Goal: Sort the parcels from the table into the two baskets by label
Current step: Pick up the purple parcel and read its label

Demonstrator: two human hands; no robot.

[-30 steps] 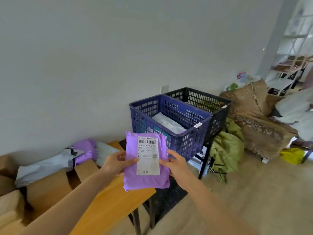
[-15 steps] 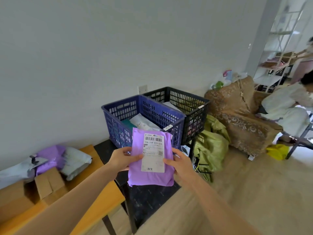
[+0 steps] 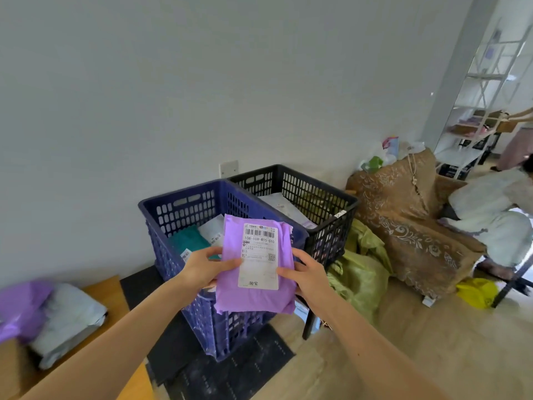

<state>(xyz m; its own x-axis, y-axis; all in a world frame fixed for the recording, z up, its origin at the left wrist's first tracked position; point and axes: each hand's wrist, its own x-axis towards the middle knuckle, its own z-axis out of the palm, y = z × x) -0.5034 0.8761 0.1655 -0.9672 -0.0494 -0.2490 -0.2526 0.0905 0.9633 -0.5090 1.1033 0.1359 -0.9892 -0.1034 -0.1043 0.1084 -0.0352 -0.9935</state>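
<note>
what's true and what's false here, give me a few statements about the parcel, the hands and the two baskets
1. The left hand and right hand both hold the purple parcel. True.
2. The purple parcel shows its blank side to the camera. False: its white label faces the camera.
3. The blue basket stands directly beside the black basket. True.
4. The blue basket is empty. False: a teal parcel and a white parcel lie in it.

Parcel (image 3: pixel 256 265) before near basket (image 3: pixel 184 209); far basket (image 3: pixel 305 189) just right of it.
</note>
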